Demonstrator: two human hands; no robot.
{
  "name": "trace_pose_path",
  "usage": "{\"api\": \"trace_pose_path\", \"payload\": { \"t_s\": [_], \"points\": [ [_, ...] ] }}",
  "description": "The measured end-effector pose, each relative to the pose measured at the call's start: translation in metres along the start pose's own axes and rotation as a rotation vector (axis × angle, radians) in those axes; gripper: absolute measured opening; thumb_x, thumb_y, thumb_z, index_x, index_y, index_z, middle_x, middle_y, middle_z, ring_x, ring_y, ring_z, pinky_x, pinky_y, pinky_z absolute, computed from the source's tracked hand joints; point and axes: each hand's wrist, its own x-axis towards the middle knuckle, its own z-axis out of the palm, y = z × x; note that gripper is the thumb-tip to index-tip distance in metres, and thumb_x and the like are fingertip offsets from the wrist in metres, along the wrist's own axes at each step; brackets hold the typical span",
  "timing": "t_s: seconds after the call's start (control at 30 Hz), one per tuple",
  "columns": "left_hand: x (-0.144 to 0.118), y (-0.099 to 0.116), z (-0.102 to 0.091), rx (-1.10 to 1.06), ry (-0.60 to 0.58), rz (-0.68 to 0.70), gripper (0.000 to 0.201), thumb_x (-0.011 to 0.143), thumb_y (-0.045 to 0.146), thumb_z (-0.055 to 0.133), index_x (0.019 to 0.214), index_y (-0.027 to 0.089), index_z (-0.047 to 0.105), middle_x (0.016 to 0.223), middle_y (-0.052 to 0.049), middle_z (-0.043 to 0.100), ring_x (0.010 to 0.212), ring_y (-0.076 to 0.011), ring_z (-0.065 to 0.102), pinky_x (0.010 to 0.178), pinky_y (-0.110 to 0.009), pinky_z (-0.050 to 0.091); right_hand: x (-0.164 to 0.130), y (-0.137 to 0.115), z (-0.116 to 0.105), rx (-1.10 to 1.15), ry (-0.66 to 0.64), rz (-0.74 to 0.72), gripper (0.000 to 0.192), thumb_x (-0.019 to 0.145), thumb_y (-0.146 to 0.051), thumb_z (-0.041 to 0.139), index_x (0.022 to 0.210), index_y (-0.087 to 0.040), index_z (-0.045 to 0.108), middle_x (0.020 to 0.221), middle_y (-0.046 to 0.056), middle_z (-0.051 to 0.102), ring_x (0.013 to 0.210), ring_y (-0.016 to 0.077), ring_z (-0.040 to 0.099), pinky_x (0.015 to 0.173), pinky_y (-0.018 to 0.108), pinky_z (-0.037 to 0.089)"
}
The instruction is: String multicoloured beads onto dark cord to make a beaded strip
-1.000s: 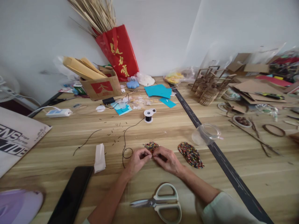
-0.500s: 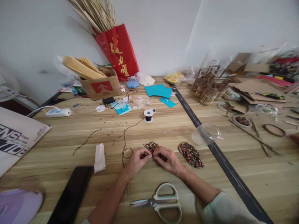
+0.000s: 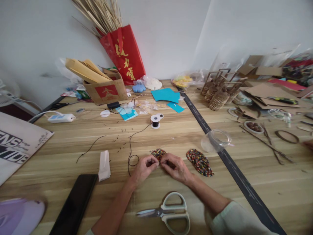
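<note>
A small disc of many-coloured beads (image 3: 158, 153) lies on the wooden table (image 3: 171, 137) in front of me. My left hand (image 3: 144, 169) and my right hand (image 3: 175, 167) meet at its near edge, fingertips pinched together on it. A thin black wire (image 3: 130, 145) curls from just left of my left hand up to a small spool (image 3: 156, 120). A larger oval beaded piece (image 3: 200, 162) rests to the right of my right hand, untouched.
Scissors (image 3: 168, 212) lie near the front edge, a black phone (image 3: 75, 206) and folded tissue (image 3: 104, 164) to the left. A clear plastic lid (image 3: 216, 139), teal paper (image 3: 166, 95), a cardboard box (image 3: 105, 88), a red bag (image 3: 124, 55) and cardboard pieces (image 3: 266, 91) crowd the back and right.
</note>
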Motion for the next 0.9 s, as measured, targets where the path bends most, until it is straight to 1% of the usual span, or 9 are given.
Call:
{"api": "trace_pose_path", "payload": {
  "t_s": [0.27, 0.6, 0.9],
  "points": [
    [0.0002, 0.0007, -0.0003, -0.001, -0.001, -0.006, 0.011, 0.076, 0.024, 0.059, 0.072, 0.014, 0.06, 0.063, 0.001, 0.052, 0.06, -0.0116, 0.046, 0.059, -0.023, 0.037, 0.0012, -0.0003, -0.0001, -0.004, -0.005, -0.017, 0.01, 0.091, -0.021, 0.053, 0.085, -0.017, 0.059, 0.075, 0.005, 0.062, 0.067, 0.014, 0.057, 0.06, 0.024, 0.046],
    [-0.0002, 0.0025, 0.0009, -0.002, 0.0, -0.007, 0.012, 0.075, 0.025, 0.06, 0.071, 0.014, 0.06, 0.063, 0.001, 0.053, 0.061, -0.0119, 0.046, 0.059, -0.023, 0.037, -0.0001, 0.0009, 0.0013, 0.01, -0.024, -0.01, 0.009, 0.091, -0.022, 0.053, 0.085, -0.018, 0.059, 0.076, 0.005, 0.062, 0.069, 0.0148, 0.057, 0.063, 0.025, 0.046],
    [0.0003, 0.0001, 0.0004, -0.018, -0.009, -0.006, 0.015, 0.076, 0.028, 0.06, 0.071, 0.014, 0.059, 0.063, 0.001, 0.052, 0.06, -0.0117, 0.046, 0.058, -0.023, 0.036, 0.0005, 0.0011, 0.0006, -0.007, -0.011, -0.017, 0.011, 0.092, -0.023, 0.052, 0.086, -0.017, 0.059, 0.076, 0.005, 0.062, 0.069, 0.0147, 0.058, 0.064, 0.025, 0.047]
  ]
}}
